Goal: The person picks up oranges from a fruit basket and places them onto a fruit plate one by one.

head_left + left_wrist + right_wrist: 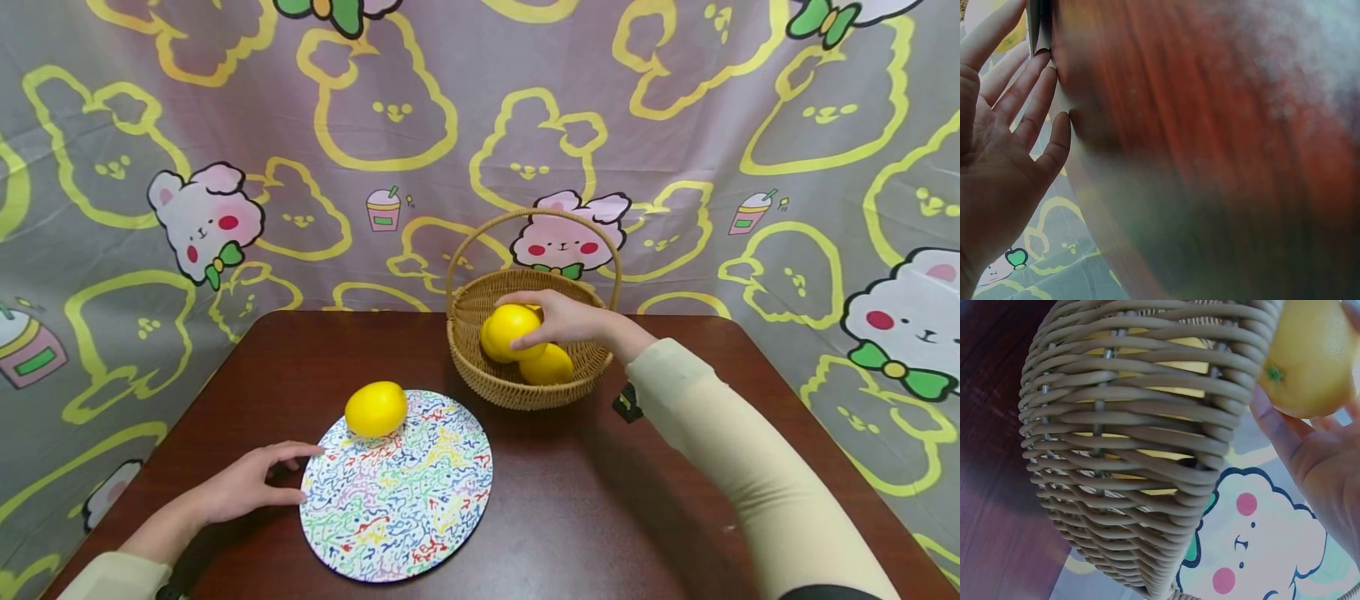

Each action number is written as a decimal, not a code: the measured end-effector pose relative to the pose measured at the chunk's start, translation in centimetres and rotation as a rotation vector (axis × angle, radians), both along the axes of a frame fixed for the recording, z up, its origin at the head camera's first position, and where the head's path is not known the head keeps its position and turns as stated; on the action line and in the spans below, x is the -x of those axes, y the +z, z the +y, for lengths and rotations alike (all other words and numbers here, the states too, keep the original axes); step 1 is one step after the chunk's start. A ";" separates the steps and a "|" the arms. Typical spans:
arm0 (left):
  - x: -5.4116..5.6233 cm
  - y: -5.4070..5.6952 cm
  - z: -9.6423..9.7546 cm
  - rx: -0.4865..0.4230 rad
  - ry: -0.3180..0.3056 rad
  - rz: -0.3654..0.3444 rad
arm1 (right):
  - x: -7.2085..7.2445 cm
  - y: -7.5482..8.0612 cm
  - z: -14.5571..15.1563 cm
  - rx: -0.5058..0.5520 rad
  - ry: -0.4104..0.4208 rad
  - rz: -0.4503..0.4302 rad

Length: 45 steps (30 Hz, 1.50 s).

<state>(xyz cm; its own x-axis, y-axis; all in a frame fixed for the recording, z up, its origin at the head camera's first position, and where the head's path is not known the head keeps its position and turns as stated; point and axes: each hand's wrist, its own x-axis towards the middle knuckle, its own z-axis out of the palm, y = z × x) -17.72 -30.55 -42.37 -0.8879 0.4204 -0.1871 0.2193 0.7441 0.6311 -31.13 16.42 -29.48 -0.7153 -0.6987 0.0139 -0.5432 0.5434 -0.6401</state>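
Note:
My right hand [558,321] holds a yellow lemon [513,331] within the wicker basket [525,398]; in the right wrist view its fingers wrap round the lemon [1310,359], whose small green stem end shows. Beneath and beside it in the basket lie other yellow lemons [549,367], partly hidden. One more lemon [377,409] sits near the upper left rim of a round board [397,508] covered in multicoloured squiggles. By the board's left edge my left hand [243,482] rests with fingers relaxed, fingertips at or just touching the rim. Its fingers [1038,94] look loosely extended.
All of this stands on a dark red-brown wooden table [570,517]. The basket has a tall arched handle [452,275]. A small black object [627,403] lies right of the basket. Grey cloth with cartoon bears and rabbits [420,100] hangs round the table.

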 end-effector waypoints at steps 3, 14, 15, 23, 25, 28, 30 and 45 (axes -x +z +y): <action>0.0 0.0 0.0 0.001 0.004 -0.001 | -0.1 0.2 0.0 0.012 0.001 -0.004; 0.1 -0.1 -0.1 -0.007 -0.004 0.001 | -0.8 0.6 -0.1 0.024 0.029 -0.002; 0.1 -0.1 -0.1 -0.008 -0.002 -0.001 | -0.9 0.6 -0.1 0.025 0.030 -0.001; 0.1 -0.3 -0.1 -0.008 0.002 0.001 | -1.5 0.8 -0.4 0.059 0.057 0.012; 0.1 -0.3 -0.1 -0.009 0.005 0.000 | -1.8 0.9 -0.6 0.062 0.070 0.023; 0.1 -0.3 -0.1 -0.008 0.010 -0.002 | -2.1 1.0 -0.8 0.068 0.086 0.033; 0.0 -0.3 -0.1 -0.006 0.009 0.001 | -2.2 1.0 -1.0 0.075 0.093 0.038; -0.1 -0.2 -0.2 -0.009 -0.008 0.015 | -3.3 1.5 -3.4 0.089 0.169 0.034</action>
